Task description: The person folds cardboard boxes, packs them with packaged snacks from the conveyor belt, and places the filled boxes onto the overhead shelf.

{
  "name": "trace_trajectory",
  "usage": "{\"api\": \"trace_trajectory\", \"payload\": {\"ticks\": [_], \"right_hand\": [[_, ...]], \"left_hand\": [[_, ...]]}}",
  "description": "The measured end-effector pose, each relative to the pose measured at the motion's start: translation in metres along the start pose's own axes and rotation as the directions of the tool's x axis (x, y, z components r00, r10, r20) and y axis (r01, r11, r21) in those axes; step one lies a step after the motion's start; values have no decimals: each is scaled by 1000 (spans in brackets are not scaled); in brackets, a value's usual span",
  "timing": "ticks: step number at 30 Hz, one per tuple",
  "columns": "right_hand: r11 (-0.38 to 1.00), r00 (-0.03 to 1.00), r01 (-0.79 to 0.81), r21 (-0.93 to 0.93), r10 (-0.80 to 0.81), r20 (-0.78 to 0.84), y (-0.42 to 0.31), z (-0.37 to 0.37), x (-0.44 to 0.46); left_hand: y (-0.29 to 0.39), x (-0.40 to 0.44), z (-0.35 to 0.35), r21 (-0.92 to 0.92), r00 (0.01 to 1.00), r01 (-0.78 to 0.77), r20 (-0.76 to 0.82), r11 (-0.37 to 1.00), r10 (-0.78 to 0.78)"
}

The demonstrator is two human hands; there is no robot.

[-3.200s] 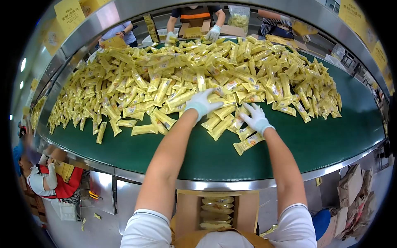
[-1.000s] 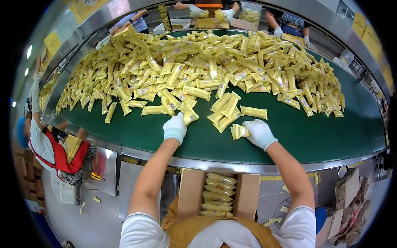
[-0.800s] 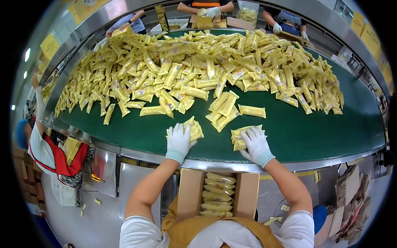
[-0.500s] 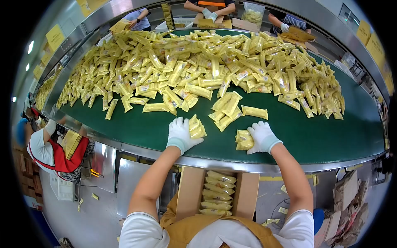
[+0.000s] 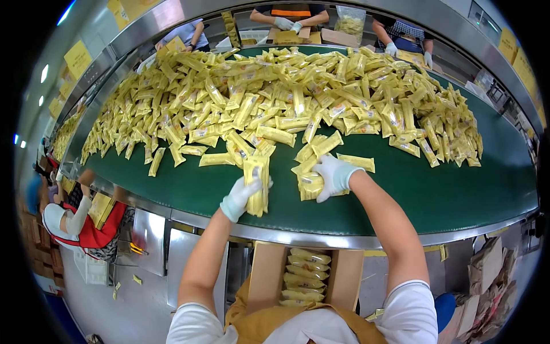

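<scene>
My left hand (image 5: 244, 198), in a white glove, is closed round a stack of yellow packets (image 5: 257, 182) held upright above the green belt's near part. To its right, my right hand (image 5: 332, 176), also gloved, grips a second bunch of yellow packets (image 5: 310, 187) low over the belt. Just beyond that bunch lie a few loose packets (image 5: 327, 144), and one more (image 5: 358, 163) lies beside my right wrist. A large heap of the same packets (image 5: 275, 92) spreads across the green belt (image 5: 458, 195).
Below the belt's metal edge (image 5: 321, 239), an open cardboard box (image 5: 267, 274) holds a row of packets (image 5: 306, 275). Co-workers' gloved hands (image 5: 285, 23) are across the belt. A person in a red apron (image 5: 94, 229) is at the left. Crumpled brown cartons (image 5: 487, 269) lie at the right.
My left hand has lifted its packets and turned them upright. My right hand has moved left with its bunch, close to the loose packets. The view has shifted slightly.
</scene>
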State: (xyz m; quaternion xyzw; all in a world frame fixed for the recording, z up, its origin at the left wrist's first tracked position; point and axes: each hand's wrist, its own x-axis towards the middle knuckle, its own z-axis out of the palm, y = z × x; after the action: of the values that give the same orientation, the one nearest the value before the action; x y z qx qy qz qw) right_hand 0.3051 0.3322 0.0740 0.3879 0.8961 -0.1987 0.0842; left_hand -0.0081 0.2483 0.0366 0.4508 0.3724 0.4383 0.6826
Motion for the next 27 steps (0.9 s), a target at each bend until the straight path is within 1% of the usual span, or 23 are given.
{"api": "trace_trajectory", "payload": {"ticks": [2,4,5,6,7,8,9,10,12,15,18,19,20,22,23,24,25,26,27], "right_hand": [[997,999,-31,-68,32,4,-12,-3,-17],[990,998,-54,-133,58,20,-22,-7,-33],[981,1000,-14,-195,9,-22,-25,-4,-41],[980,999,-11,-199,0,-52,-27,0,-49],[994,996,-25,-104,17,-85,-26,12,-57],[999,993,-37,-9,36,-115,-24,21,-64],[999,998,-39,-21,38,-54,-29,17,-72],[998,995,-57,-20,55,-84,-30,26,-78],[998,988,-33,-51,25,-153,-32,37,-93],[999,944,13,-42,-26,-329,-27,54,-115],[999,982,-7,-34,0,-191,-22,49,-134],[998,995,-56,-1,55,-78,-24,39,-141],[999,996,-51,-4,51,-68,-20,36,-149],[999,998,-51,-1,51,-42,-10,36,-171],[998,997,-56,-2,56,-56,-7,36,-181],[995,995,-94,14,94,-34,-3,37,-189],[991,991,-132,32,132,-12,1,37,-196],[984,986,-169,49,169,9,4,38,-203],[982,986,-155,104,160,-45,6,41,-208]], "left_hand": [[28,24,33,-62,1000,-11,14,998,12],[15,72,21,186,983,105,130,977,-131],[43,79,57,365,974,160,90,917,-205],[34,102,69,466,976,121,106,876,-191],[40,114,86,516,960,155,121,843,-251],[39,126,102,620,953,173,91,765,-289],[23,145,106,725,945,175,66,666,-320],[1,166,108,828,943,192,-7,527,-333],[-13,182,125,899,918,207,-42,385,-395],[-10,178,157,923,911,266,-146,279,-385],[-16,162,171,969,944,185,-129,165,-303],[-4,148,173,984,950,81,-28,159,-311],[9,137,179,992,933,-95,117,80,-340],[7,123,182,929,876,-357,296,-97,-381],[6,117,179,905,846,-416,347,-93,-406],[5,112,174,875,811,-475,397,-88,-431],[1,109,165,859,792,-509,441,-57,-422],[1,109,157,873,783,-488,443,11,-437],[6,110,151,883,774,-462,444,77,-452]]}}
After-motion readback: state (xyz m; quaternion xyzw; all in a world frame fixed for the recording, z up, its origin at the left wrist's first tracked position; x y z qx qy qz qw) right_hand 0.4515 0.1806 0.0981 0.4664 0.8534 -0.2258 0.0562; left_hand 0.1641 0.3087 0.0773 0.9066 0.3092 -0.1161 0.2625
